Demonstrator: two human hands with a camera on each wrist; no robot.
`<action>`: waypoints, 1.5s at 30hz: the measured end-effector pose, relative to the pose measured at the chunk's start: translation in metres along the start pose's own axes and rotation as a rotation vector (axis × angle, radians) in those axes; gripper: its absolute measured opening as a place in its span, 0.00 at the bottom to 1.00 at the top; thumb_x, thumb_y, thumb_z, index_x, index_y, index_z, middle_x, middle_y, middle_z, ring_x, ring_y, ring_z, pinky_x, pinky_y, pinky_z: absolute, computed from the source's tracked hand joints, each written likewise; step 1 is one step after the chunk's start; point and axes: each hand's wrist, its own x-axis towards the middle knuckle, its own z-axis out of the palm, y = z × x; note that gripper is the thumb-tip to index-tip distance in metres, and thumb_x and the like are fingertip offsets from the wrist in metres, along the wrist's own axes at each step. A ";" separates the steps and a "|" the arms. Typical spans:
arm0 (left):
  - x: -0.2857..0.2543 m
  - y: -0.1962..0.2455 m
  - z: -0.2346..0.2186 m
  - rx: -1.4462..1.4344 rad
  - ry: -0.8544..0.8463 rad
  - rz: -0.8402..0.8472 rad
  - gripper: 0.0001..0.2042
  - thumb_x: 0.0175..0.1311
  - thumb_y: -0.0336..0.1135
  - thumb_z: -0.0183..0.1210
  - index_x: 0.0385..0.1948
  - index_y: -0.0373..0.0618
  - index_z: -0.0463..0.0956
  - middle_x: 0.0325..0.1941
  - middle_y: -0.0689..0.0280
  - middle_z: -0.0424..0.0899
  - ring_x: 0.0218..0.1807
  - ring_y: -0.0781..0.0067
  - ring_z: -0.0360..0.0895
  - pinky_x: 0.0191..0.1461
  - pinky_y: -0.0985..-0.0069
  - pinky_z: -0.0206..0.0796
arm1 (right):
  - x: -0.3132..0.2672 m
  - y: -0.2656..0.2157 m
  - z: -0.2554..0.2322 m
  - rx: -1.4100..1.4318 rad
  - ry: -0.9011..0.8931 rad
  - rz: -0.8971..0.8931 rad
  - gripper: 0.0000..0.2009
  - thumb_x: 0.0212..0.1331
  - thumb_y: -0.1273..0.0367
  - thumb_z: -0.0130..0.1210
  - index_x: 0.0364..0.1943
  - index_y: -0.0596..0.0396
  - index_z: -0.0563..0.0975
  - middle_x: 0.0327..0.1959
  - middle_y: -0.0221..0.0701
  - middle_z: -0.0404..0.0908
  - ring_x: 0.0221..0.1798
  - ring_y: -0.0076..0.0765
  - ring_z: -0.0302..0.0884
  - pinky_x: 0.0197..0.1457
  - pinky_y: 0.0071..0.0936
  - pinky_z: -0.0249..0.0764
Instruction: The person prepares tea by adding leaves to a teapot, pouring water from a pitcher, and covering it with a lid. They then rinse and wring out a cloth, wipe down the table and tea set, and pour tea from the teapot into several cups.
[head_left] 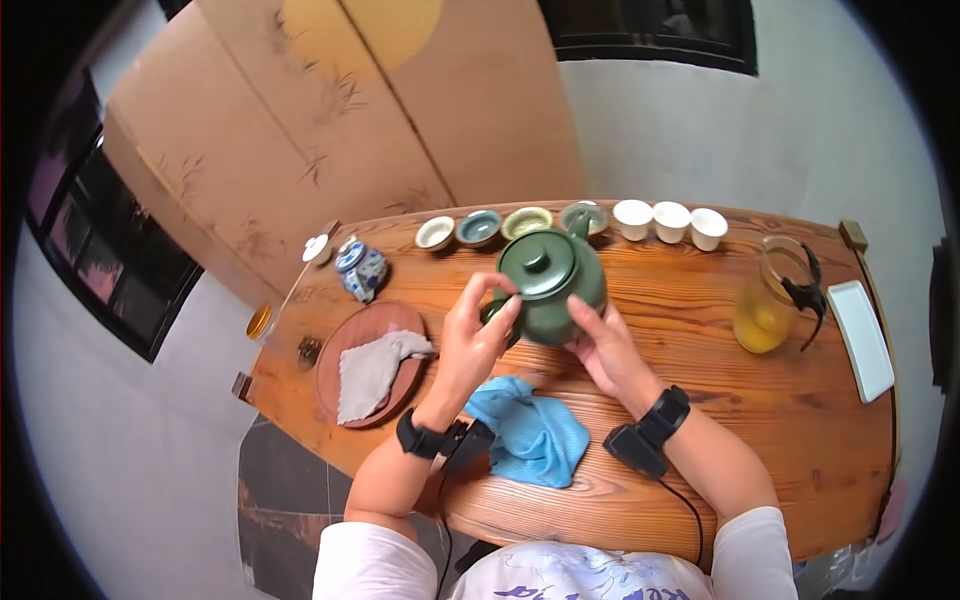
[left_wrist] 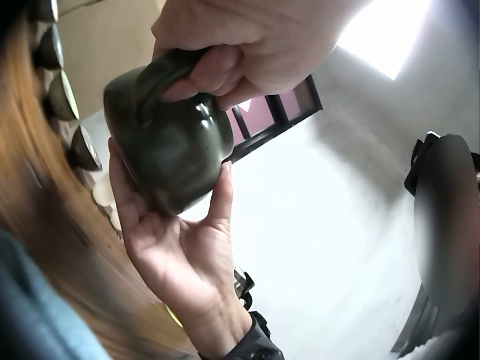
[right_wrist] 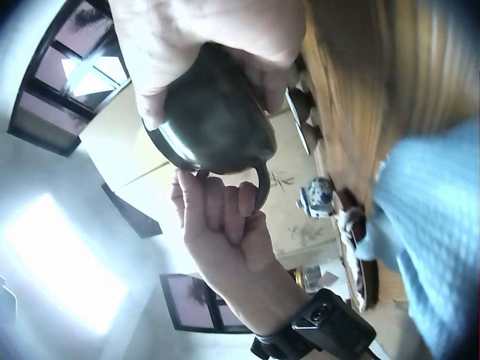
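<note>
A dark green teapot (head_left: 565,312) is held up over the wooden table, its knobbed lid (head_left: 537,265) on and its spout toward the far side. My left hand (head_left: 478,338) grips the handle; in the right wrist view, its fingers curl through the handle loop (right_wrist: 262,187). My right hand (head_left: 610,352) holds the opposite side of the pot. In the left wrist view, the right thumb lies along one side of the pot and the other fingers along the other. A crumpled blue cloth (head_left: 535,437) lies on the table below, between my forearms.
Along the far edge stand several small bowls (head_left: 478,228) and three white cups (head_left: 671,222). A glass pitcher (head_left: 765,315) with yellow liquid and a white rectangular tray (head_left: 860,342) are at right. At left sit a blue-and-white pot (head_left: 362,270) and a round wooden tray (head_left: 333,368) bearing a grey cloth (head_left: 372,378).
</note>
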 end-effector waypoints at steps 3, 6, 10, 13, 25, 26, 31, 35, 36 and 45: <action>-0.034 -0.006 -0.041 0.128 0.138 0.051 0.05 0.59 0.29 0.52 0.35 0.44 0.67 0.16 0.75 0.66 0.14 0.90 0.59 0.15 0.88 0.47 | 0.001 0.025 0.029 -0.112 -0.155 0.143 0.28 0.52 0.61 0.57 0.55 0.53 0.58 0.52 0.31 0.66 0.52 0.29 0.68 0.51 0.29 0.71; -0.066 -0.013 -0.081 0.079 0.287 0.011 0.04 0.59 0.29 0.51 0.35 0.44 0.68 0.16 0.74 0.68 0.14 0.90 0.58 0.15 0.89 0.46 | 0.012 0.053 0.053 -0.304 -0.236 0.368 0.28 0.52 0.55 0.56 0.55 0.50 0.60 0.51 0.30 0.68 0.50 0.28 0.69 0.51 0.29 0.69; -0.091 -0.023 -0.125 0.055 0.471 0.015 0.04 0.59 0.29 0.52 0.34 0.44 0.69 0.17 0.76 0.68 0.15 0.92 0.58 0.15 0.90 0.45 | 0.033 0.093 0.087 -0.282 -0.403 0.518 0.30 0.49 0.52 0.57 0.54 0.49 0.62 0.49 0.32 0.70 0.48 0.29 0.70 0.49 0.31 0.70; -0.099 -0.036 -0.152 0.080 0.561 0.089 0.04 0.59 0.27 0.52 0.34 0.44 0.69 0.24 0.75 0.71 0.17 0.93 0.58 0.16 0.92 0.45 | 0.048 0.114 0.105 -0.402 -0.456 0.584 0.31 0.48 0.52 0.58 0.54 0.50 0.63 0.48 0.33 0.71 0.44 0.29 0.72 0.46 0.30 0.71; -0.112 -0.075 -0.198 0.122 0.717 0.044 0.03 0.60 0.29 0.51 0.33 0.43 0.69 0.26 0.73 0.72 0.15 0.93 0.56 0.15 0.92 0.47 | -0.049 0.033 0.068 -1.674 -0.950 -0.127 0.24 0.44 0.66 0.57 0.47 0.61 0.67 0.46 0.45 0.68 0.48 0.49 0.67 0.46 0.38 0.67; -0.113 -0.077 -0.197 0.135 0.723 0.043 0.03 0.60 0.29 0.51 0.33 0.43 0.69 0.26 0.73 0.72 0.15 0.93 0.56 0.15 0.92 0.46 | -0.057 0.030 0.060 -1.810 -0.922 -0.212 0.23 0.45 0.67 0.57 0.47 0.60 0.67 0.47 0.46 0.67 0.49 0.49 0.66 0.47 0.38 0.67; -0.115 -0.074 -0.187 0.132 0.736 0.025 0.03 0.60 0.29 0.52 0.33 0.43 0.69 0.26 0.74 0.72 0.15 0.93 0.56 0.15 0.92 0.46 | -0.059 0.039 0.024 -1.758 -0.744 -0.402 0.15 0.49 0.73 0.49 0.43 0.62 0.67 0.45 0.45 0.66 0.48 0.50 0.67 0.51 0.38 0.66; -0.117 -0.073 -0.185 0.129 0.727 0.002 0.03 0.60 0.29 0.52 0.33 0.44 0.69 0.26 0.74 0.72 0.15 0.92 0.56 0.15 0.92 0.45 | -0.005 0.030 0.003 -1.888 -0.716 -0.460 0.10 0.51 0.75 0.45 0.39 0.61 0.69 0.45 0.42 0.68 0.46 0.45 0.69 0.44 0.34 0.71; -0.116 -0.072 -0.186 0.139 0.714 -0.006 0.03 0.59 0.30 0.52 0.33 0.44 0.69 0.26 0.73 0.72 0.15 0.92 0.55 0.15 0.92 0.45 | 0.015 0.026 -0.002 -1.909 -0.696 -0.374 0.17 0.49 0.79 0.45 0.46 0.57 0.68 0.50 0.43 0.66 0.50 0.47 0.68 0.49 0.33 0.71; -0.126 -0.056 -0.174 0.253 0.763 -0.055 0.13 0.59 0.27 0.51 0.45 0.42 0.65 0.34 0.68 0.71 0.29 0.84 0.66 0.30 0.88 0.59 | 0.141 0.070 -0.006 -2.041 -0.304 -0.207 0.19 0.48 0.76 0.47 0.49 0.63 0.67 0.54 0.52 0.64 0.56 0.54 0.62 0.56 0.42 0.63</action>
